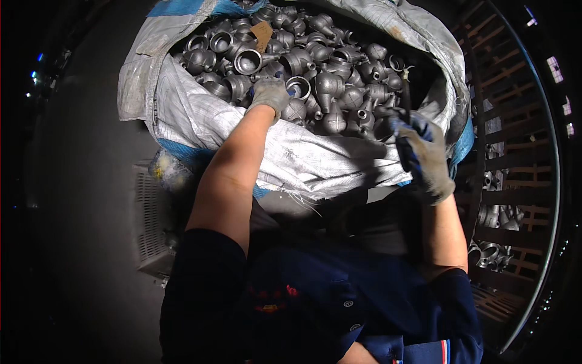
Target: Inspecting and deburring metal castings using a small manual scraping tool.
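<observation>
From here, the grey metal parts (329,85) in the white sack (197,104) look hard and heavy — best held by the neck. The left hand (270,94) touches them, grip unclear — the right hand (423,151) squeezes a dark rod (405,94).

Hard light falls on the white woven-plastic sack (303,151) below the grey-and-blue gloved left grip (270,92), and rounded grey metal castings (330,85) around that grip glint. Dark shadow crosses the sack left of the grey-and-blue gloved right grip (424,148). Far right of it, a long thin metal rail (556,164) bows with fisheye distortion; far from both, surroundings sink into black.
</observation>
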`<state>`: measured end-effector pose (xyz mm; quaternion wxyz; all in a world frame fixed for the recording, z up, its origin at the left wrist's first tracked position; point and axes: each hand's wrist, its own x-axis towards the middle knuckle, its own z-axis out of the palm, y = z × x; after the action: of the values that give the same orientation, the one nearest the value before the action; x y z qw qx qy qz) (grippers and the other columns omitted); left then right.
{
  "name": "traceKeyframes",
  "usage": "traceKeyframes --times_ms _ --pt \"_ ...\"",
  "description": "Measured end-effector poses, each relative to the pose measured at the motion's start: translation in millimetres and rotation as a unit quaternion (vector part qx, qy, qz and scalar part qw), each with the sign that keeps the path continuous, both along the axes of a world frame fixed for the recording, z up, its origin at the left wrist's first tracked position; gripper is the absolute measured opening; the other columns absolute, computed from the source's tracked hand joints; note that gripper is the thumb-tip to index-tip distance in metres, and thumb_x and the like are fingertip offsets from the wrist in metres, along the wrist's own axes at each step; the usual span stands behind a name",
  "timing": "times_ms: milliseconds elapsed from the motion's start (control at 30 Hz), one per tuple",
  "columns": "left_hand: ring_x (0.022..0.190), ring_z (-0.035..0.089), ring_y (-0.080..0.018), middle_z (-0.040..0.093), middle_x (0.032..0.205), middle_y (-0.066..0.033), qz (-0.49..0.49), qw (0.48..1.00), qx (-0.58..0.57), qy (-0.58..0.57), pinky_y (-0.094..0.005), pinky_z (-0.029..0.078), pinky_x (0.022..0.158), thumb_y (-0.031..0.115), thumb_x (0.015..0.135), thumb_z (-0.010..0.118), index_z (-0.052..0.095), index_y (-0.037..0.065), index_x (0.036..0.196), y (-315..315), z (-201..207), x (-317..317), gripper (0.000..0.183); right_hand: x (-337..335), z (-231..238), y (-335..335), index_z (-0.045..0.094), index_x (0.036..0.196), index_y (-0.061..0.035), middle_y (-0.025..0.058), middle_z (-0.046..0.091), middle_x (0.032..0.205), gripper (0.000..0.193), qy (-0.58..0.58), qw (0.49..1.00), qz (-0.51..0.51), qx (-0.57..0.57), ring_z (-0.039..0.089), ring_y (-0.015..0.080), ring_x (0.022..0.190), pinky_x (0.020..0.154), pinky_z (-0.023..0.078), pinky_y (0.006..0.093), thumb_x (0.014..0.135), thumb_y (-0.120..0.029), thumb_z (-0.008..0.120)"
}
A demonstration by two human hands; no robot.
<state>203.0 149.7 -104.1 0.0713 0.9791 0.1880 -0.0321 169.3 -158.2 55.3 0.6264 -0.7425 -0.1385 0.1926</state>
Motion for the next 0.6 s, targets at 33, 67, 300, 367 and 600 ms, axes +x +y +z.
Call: traceKeyframes --times_ms 33,67,300,367,600 --pt "0.116 0.049 -0.0271 0.051 0.125 -0.0181 -0.023 1.000 0.009 -0.004 -0.0355 0.037 0.098 0.044 0.080 0.053 0.052 0.002 0.119 1 -4 0 0.058 -5 -11 14 0.064 0.097 -0.0013 -0.0024 0.060 0.077 0.022 -0.015 0.999 0.018 0.041 0.051 0.0029 0.070 0.064 0.040 0.0174 0.082 -0.017 0.064" --pt "0.114 0.050 -0.0291 0.054 0.120 -0.0198 -0.018 0.999 -0.020 -0.025 -0.0373 0.039 0.095 0.045 0.082 0.050 0.056 0.002 0.115 4 -7 0 0.054 -8 -18 23 0.064 0.095 -0.0023 -0.0031 0.058 0.074 0.020 -0.015 0.999 0.022 0.033 0.049 0.0023 0.065 0.059 0.038 0.0171 0.081 -0.018 0.064" --pt "0.065 0.055 -0.0106 0.063 0.084 -0.0064 0.059 0.847 -0.523 -0.068 -0.0241 0.046 0.059 0.019 0.074 0.070 0.062 0.006 0.099 19 -23 2 0.029 1 -51 14 0.064 0.082 -0.0057 -0.0057 0.048 0.059 0.016 0.084 0.996 -0.040 0.006 0.038 0.0001 0.045 0.040 0.028 0.0164 0.079 -0.020 0.067" --pt "0.069 0.055 -0.0078 0.064 0.078 -0.0003 0.094 0.863 -0.497 -0.013 -0.0257 0.046 0.062 0.018 0.078 0.068 0.063 0.008 0.103 17 -31 2 0.027 3 -55 14 0.064 0.082 -0.0049 -0.0050 0.049 0.060 0.016 0.091 0.995 -0.016 0.041 0.039 0.0004 0.045 0.040 0.029 0.0164 0.079 -0.021 0.068" --pt "0.071 0.059 -0.0118 0.065 0.088 -0.0080 -0.050 0.968 -0.221 -0.106 -0.0257 0.048 0.064 0.019 0.076 0.069 0.062 0.002 0.098 22 -61 9 0.028 1 -53 17 0.063 0.084 -0.0041 -0.0031 0.051 0.061 0.018 0.119 0.992 -0.016 0.045 0.044 0.0032 0.045 0.039 0.032 0.0179 0.079 -0.021 0.067"
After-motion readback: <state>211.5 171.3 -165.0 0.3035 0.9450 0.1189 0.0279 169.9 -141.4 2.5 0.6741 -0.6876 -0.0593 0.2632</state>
